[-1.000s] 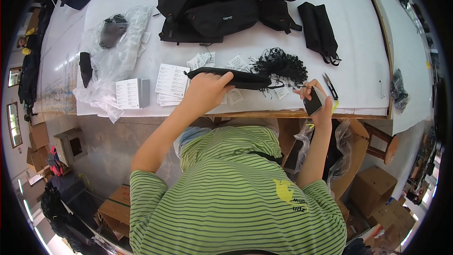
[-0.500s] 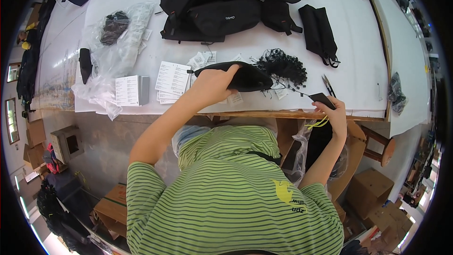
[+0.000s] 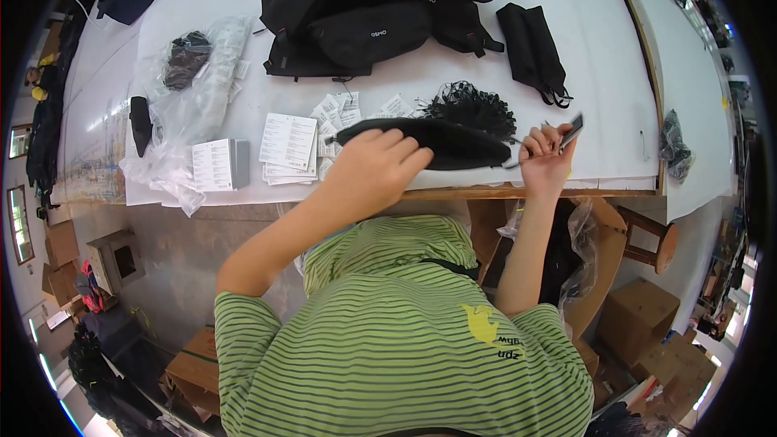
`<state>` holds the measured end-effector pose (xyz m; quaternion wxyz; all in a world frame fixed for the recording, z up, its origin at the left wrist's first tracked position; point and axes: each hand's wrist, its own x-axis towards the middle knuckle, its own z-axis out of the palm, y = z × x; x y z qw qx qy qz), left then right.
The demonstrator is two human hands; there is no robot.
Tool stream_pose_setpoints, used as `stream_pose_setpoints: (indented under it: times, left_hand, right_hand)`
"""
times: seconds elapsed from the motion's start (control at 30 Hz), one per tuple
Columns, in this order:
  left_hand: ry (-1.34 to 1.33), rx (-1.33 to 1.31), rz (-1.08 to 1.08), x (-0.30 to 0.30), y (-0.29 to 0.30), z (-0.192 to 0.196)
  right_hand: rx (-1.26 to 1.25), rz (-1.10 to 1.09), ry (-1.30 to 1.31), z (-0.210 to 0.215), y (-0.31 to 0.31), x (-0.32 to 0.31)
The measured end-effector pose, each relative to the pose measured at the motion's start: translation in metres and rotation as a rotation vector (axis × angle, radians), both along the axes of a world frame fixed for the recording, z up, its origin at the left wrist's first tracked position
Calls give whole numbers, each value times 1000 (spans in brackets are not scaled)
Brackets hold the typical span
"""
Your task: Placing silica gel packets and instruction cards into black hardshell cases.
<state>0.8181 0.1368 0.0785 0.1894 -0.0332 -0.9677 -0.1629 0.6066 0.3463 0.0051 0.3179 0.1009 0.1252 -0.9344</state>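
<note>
My left hand [image 3: 382, 163] is closed on a long black fabric bag [image 3: 465, 146], which lies over the table's near edge area. The bag's right end reaches toward my right hand [image 3: 547, 158]. Pinched between the fingers of that hand is a small dark hang tag [image 3: 573, 131], tilted upward. A thin cord seems to run between the tag and the bag's end. Just behind the bag sits a tangled bunch of black cords [image 3: 477, 105]. Loose white paper labels [image 3: 350, 105] lie to its left. The snips are mostly hidden behind my right hand.
Stacked white printed cards [image 3: 287, 144] and a second card stack [image 3: 214, 166] stand left of my left hand. Clear plastic bags [image 3: 210, 73] spread farther left. Black bags [image 3: 372, 32] are heaped at the back, with a folded black bag [image 3: 530, 53] to their right. A wooden stool [image 3: 651, 243] stands below right.
The bag has swung out straighter toward the right. My right hand has risen and moved slightly left, turning the tag upward. My left hand has shifted its hold on the bag.
</note>
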Motion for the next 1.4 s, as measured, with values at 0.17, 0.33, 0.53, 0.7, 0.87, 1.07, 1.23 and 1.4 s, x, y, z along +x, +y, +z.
stream_pose_setpoints:
  times: [0.17, 0.33, 0.53, 0.7, 0.87, 1.07, 1.23, 1.4]
  left_hand:
    - [-78, 0, -93, -4, 20, -14]
    - [-158, 9, -93, 0, 21, -23]
    - [-159, 29, -114, 3, 26, -29]
    - [-151, 39, -119, 3, 28, -34]
    - [-154, 43, -120, -2, 37, -40]
    - [-159, 34, -45, -16, 44, -52]
    - [-245, 111, -51, -16, 47, -52]
    - [205, 378, 135, -5, 51, -58]
  right_hand:
    - [19, -19, -154, 1, -15, 7]
    - [258, -21, -64, 19, -16, 4]
    - [571, -116, 74, 8, -25, 5]
    - [820, -255, 39, 15, -36, 8]
    - [785, -211, 229, 1, -26, 3]
    - [1069, -318, 683, 41, -17, 16]
    - [1364, 294, 1949, 57, -22, 48]
    - [1593, 604, 2191, 52, -27, 50]
